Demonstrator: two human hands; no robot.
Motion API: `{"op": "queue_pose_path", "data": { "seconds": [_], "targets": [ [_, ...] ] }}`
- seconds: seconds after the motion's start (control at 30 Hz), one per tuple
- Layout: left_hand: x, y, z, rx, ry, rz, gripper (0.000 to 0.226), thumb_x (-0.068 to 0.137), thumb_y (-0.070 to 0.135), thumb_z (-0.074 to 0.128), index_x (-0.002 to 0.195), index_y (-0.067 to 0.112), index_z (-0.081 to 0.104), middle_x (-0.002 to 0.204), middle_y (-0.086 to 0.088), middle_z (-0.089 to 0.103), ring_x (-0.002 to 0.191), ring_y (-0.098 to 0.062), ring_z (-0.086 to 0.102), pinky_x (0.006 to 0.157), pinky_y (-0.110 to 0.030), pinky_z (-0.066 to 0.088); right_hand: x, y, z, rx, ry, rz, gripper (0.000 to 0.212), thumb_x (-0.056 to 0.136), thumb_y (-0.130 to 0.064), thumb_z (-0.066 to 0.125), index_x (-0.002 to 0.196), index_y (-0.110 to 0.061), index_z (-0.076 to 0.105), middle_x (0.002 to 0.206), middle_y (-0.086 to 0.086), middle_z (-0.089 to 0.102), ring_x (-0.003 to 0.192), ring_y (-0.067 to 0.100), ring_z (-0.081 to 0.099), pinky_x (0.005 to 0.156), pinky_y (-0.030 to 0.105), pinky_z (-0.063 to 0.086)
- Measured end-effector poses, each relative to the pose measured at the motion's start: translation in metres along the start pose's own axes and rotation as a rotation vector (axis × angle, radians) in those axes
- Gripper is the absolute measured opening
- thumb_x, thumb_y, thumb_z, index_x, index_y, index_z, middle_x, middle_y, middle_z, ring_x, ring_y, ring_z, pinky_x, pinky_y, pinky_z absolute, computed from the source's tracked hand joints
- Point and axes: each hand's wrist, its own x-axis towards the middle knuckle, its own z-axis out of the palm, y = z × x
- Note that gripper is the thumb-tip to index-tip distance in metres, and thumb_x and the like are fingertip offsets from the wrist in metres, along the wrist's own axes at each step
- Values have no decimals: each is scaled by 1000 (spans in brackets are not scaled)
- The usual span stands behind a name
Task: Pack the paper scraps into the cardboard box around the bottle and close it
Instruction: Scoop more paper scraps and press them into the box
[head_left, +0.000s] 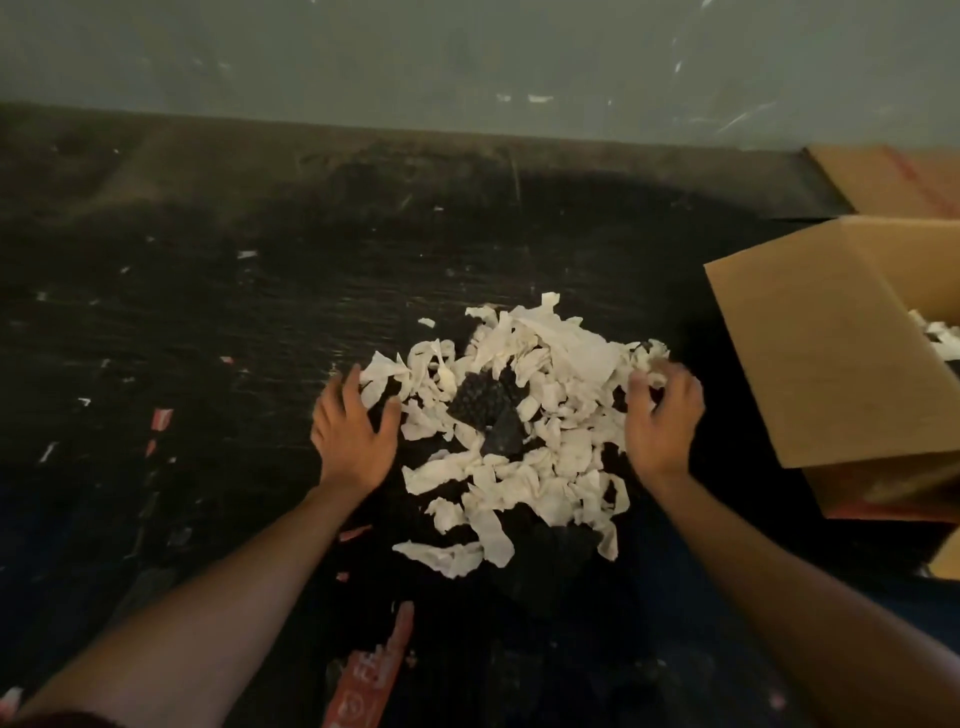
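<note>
Loosely heaped scraps (519, 426) mid-floor: left hand (353, 431) spread flat beside them, right hand (662, 415) curled, pinching some. Light scraps could spill short of the box (831, 364).

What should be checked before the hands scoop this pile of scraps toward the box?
1. Left hand placed at the pile's left edge, fingers spread: ok.
2. Right hand closed on scraps at the right edge: ok.
3. Paper scraps gathered in one heap: not ok, loose bits lie scattered on the dark surface.
4. Cardboard box open, flap up, some scraps inside: ok.
5. Bottle inside the box: cannot tell, hidden.
</note>
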Motion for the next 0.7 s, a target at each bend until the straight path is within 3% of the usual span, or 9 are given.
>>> {"op": "queue_pose_path", "data": {
  "seconds": [0.13, 0.2, 0.27, 0.33, 0.4, 0.47, 0.5, 0.6, 0.7],
  "targets": [
    [29, 23, 19, -134, -209, -67, 79, 94, 60, 43, 157, 22, 13, 163, -14, 21, 150, -33, 16, 119, -56, 16, 58, 9, -28, -189, -139, 386, 66, 91, -72, 29, 151, -44, 23, 164, 8, 11, 149, 34, 9, 115, 66, 10],
    [32, 37, 31, -174, -329, -73, 78, 94, 58, 47, 156, 21, 18, 162, -14, 24, 149, -33, 18, 119, -55, 19, 69, 14, -39, -166, -242, 478, 71, 88, -77, 25, 152, -46, 17, 164, 7, 14, 149, 35, 13, 116, 62, 14],
    [37, 55, 36, -286, -487, -92, 72, 94, 53, 52, 154, 25, 25, 160, -13, 28, 146, -32, 27, 114, -51, 30, 70, 5, -39, -103, -390, 472, 71, 89, -76, 27, 151, -43, 23, 163, 3, 22, 147, 32, 22, 116, 58, 19],
    [42, 77, 33, -431, -643, -78, 61, 97, 47, 50, 152, 26, 32, 154, -11, 38, 132, -25, 42, 100, -38, 43, 60, -15, -33, -128, -583, 384, 68, 92, -72, 29, 150, -38, 31, 161, -1, 27, 146, 27, 26, 117, 55, 19],
    [47, 97, 24, -478, -747, -15, 54, 100, 46, 45, 150, 26, 35, 150, -8, 43, 121, -18, 47, 97, -34, 43, 47, -41, -26, -129, -726, 301, 64, 96, -65, 33, 150, -32, 33, 157, -3, 32, 139, 22, 37, 115, 48, 22],
    [51, 104, 17, -447, -789, 140, 59, 99, 52, 42, 152, 28, 30, 155, -5, 37, 127, -16, 44, 101, -34, 39, 36, -58, -21, -61, -759, 218, 64, 97, -57, 42, 151, -25, 32, 156, -1, 34, 123, 16, 50, 105, 41, 34],
    [53, 102, 14, -388, -789, 263, 67, 96, 59, 43, 154, 31, 24, 159, -3, 29, 136, -18, 37, 108, -36, 35, 30, -62, -18, -59, -762, 146, 65, 96, -56, 46, 151, -24, 33, 156, -1, 31, 125, 16, 48, 105, 41, 36],
    [57, 88, 8, 34, -783, 697, 104, 75, 83, 49, 155, 42, -4, 166, 5, -5, 152, -22, 2, 120, -51, 14, 14, -57, -8, -391, -822, -201, 73, 86, -70, 50, 149, -38, 32, 163, -2, 16, 148, 21, 9, 117, 55, 20],
    [61, 76, 14, 396, -757, 922, 128, 60, 92, 51, 147, 43, -29, 163, -4, -23, 148, -26, -25, 120, -55, -6, 2, -51, 6, -671, -863, -389, 97, 70, -90, 43, 151, -49, 9, 165, -1, -3, 149, 21, -15, 120, 55, 2]
  ]
}}
